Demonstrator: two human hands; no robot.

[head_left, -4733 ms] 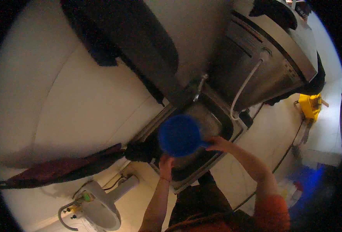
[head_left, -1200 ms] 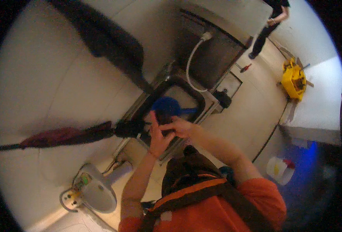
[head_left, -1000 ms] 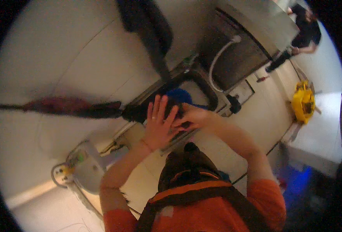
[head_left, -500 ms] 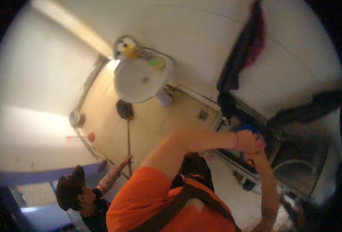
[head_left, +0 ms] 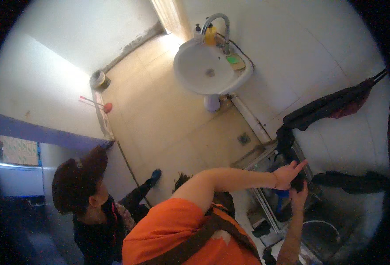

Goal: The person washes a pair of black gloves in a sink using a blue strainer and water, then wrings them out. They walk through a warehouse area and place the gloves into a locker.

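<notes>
The person's left hand [head_left: 288,173] is held out flat with the fingers spread and straight, gripping nothing, above the metal-framed sunken basin [head_left: 265,187] at the foot of the white tiled wall. The right hand [head_left: 299,197] rises from below just beside it, its fingers curled around a small dark lump [head_left: 297,186] that sits between the two hands; what that lump is cannot be told. Just under the left hand a piece of a blue plastic vessel [head_left: 282,197] shows inside the basin, mostly hidden by the hands and the left wrist. The person's own orange-sleeved shoulder [head_left: 177,229], crossed by a brown strap, fills the lower middle and blocks the near part of the basin.

A long dark cloth [head_left: 323,108] with a reddish lining hangs along the wall just above the hands, its lower end drooping down to the basin rim, close by the outstretched fingers. Another dark garment [head_left: 349,180] lies to the right of the hands. A round grey metal tub [head_left: 323,234] sits at the lower right.

Well apart, at the top, stands a white ceramic pedestal washbasin [head_left: 203,73] with a curved chrome tap [head_left: 217,24], a yellow bottle [head_left: 210,35] and a green sponge [head_left: 233,59] on its rim. On the beige tiled floor [head_left: 168,128] lie a red-headed plunger [head_left: 101,105] and a round drain cover [head_left: 244,139]. A second person in dark clothes [head_left: 93,207] stands at the lower left, near the blue-edged partition [head_left: 36,132].
</notes>
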